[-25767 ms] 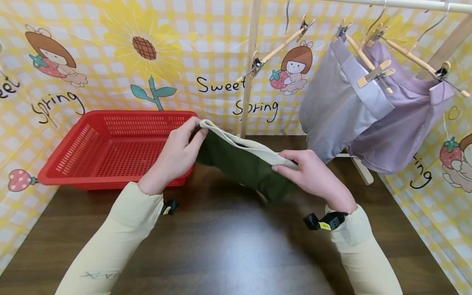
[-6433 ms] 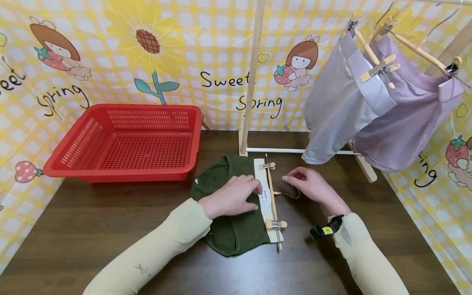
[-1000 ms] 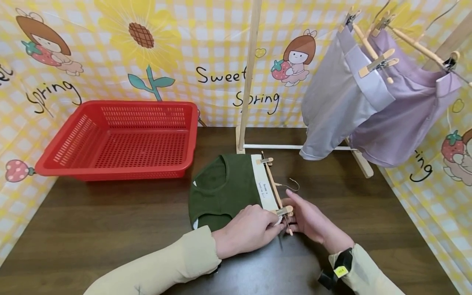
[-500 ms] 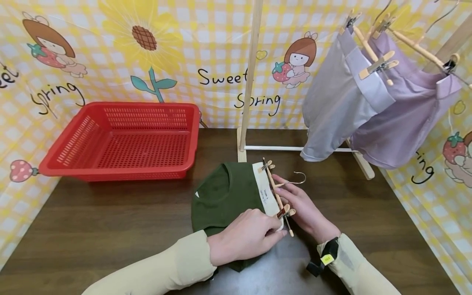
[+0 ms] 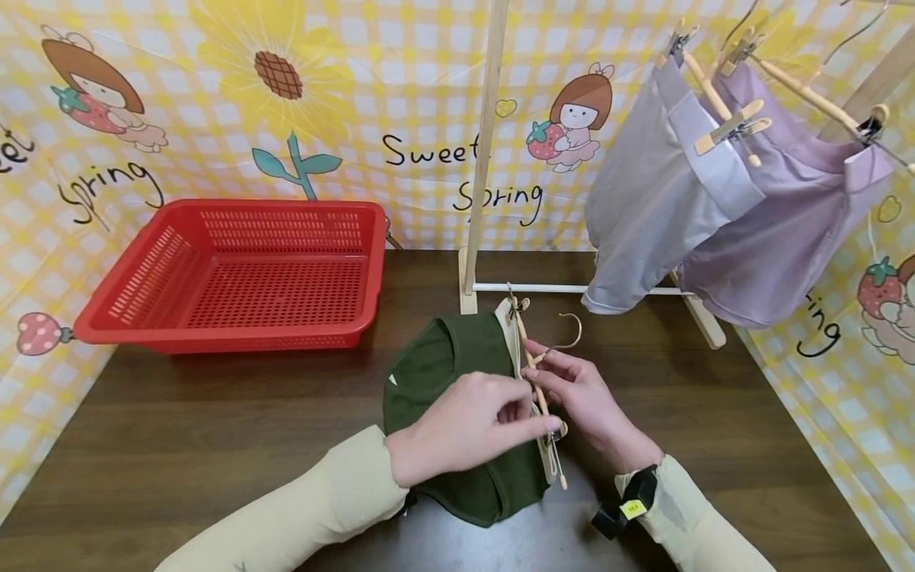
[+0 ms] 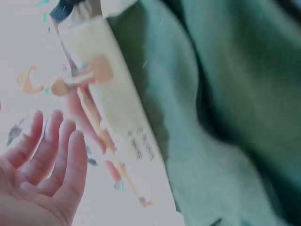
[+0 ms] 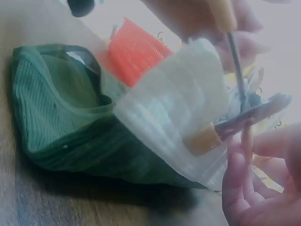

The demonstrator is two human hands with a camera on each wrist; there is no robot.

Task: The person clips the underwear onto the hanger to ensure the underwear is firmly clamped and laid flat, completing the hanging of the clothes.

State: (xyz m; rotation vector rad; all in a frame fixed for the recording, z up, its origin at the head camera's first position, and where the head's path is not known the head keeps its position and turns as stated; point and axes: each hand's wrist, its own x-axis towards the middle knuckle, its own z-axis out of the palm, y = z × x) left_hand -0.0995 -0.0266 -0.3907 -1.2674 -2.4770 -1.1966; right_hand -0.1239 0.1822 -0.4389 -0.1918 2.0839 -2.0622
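Observation:
Dark green shorts with a cream waistband are clipped to a wooden clip hanger. My right hand pinches the hanger's bar near its middle, below the wire hook. The waistband side is tipped up, while the legs spread left over the table. My left hand is over the shorts, its thumb beside the near clip. In the left wrist view its fingers are extended and apart from the clip. A clip bites the waistband in the right wrist view.
A red plastic basket stands at the back left. Behind the hands is a rack with a wooden post and a white lower bar. Grey trousers and mauve shorts hang at the right on clip hangers.
Much earlier, both hands held the shorts without a hanger. Within the last second, my left hand let go at the near clip, my right took the hanger bar, and the waistband tilted up.

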